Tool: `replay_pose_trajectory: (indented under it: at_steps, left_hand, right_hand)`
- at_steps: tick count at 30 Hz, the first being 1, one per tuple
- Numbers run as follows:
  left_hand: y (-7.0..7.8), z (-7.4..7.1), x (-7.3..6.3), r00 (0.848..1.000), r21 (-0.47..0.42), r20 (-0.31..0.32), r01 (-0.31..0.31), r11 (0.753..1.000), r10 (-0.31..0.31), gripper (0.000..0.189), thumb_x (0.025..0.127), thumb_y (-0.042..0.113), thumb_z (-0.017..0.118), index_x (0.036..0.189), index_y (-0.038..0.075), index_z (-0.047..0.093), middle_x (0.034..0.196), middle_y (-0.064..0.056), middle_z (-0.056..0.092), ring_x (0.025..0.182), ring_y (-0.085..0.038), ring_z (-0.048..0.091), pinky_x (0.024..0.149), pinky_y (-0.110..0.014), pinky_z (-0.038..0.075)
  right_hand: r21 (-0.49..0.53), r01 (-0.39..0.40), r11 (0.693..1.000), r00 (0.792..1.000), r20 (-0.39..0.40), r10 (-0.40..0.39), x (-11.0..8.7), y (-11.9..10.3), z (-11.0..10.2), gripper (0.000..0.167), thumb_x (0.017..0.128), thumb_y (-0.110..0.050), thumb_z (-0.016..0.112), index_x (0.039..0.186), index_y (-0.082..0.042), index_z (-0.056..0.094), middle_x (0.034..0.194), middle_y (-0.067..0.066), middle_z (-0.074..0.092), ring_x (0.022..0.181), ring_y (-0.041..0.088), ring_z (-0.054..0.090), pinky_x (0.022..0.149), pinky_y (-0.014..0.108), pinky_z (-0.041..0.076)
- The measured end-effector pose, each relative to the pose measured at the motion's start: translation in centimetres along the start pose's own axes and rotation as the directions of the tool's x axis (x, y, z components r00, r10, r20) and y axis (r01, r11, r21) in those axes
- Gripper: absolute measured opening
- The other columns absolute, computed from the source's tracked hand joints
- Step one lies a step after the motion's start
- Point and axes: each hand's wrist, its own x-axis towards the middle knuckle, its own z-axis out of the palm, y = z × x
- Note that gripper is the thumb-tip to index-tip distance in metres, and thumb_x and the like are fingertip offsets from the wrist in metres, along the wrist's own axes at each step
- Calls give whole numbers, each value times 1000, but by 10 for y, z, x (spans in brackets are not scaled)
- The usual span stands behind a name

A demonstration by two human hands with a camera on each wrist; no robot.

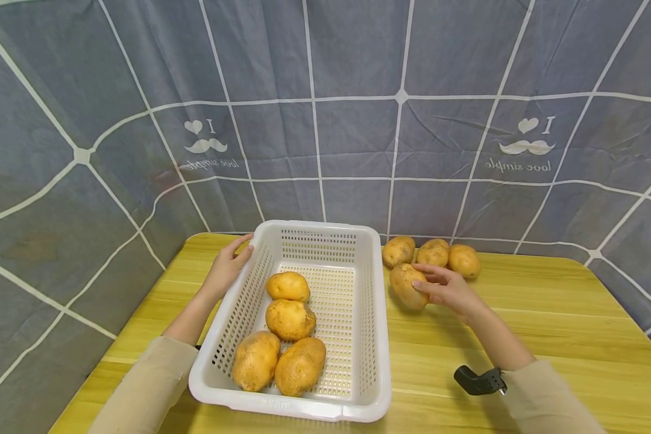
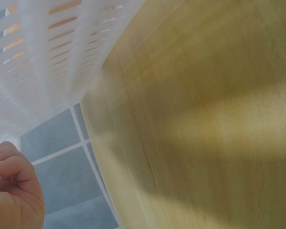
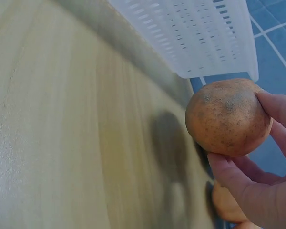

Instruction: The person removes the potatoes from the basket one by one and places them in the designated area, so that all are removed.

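A white plastic basket (image 1: 370,313) with slotted walls stands on the table, with several potatoes (image 1: 290,319) lying in its left half. My left hand (image 1: 229,264) grips the basket's left rim near the far corner; in the left wrist view its curled fingers (image 2: 12,164) show at the rim. To the right of the basket, my right hand (image 1: 449,291) holds a potato (image 1: 407,286) between thumb and fingers. The right wrist view shows this potato (image 3: 229,117) raised over the wood, its shadow beneath. Three more potatoes (image 1: 433,252) sit just behind it at the table's back edge.
The wood-grain table (image 1: 548,313) reaches out to the right of the basket. A grey curtain (image 1: 352,138) with white lines hangs behind and along the left side. A black strap mount (image 1: 480,381) sits on the right wrist.
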Motion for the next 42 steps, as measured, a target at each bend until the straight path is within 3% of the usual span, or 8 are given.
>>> replay_pose_trajectory:
  at_steps: [12, 42]
  left_hand:
    - [0, -1, 2, 1000, 3, 4, 9, 1000, -9, 53, 101, 30, 42, 146, 6, 29, 112, -29, 56, 75, -16, 63, 61, -28, 54]
    - [-3, 0, 4, 1000, 16, -4, 13, 1000, -13, 51, 100, 32, 43, 146, 11, 33, 113, -27, 56, 78, -20, 64, 63, -31, 55]
  right_hand:
    - [104, -35, 994, 999, -11, 37, 7, 15, 4, 59, 91, -14, 61, 140, 5, 34, 106, 8, 53, 89, 8, 58, 77, 31, 52]
    - [180, -94, 979, 991, -74, 108, 17, 17, 13, 61, 93, -16, 58, 144, 2, 28, 105, 7, 50, 80, 6, 58, 74, 27, 51]
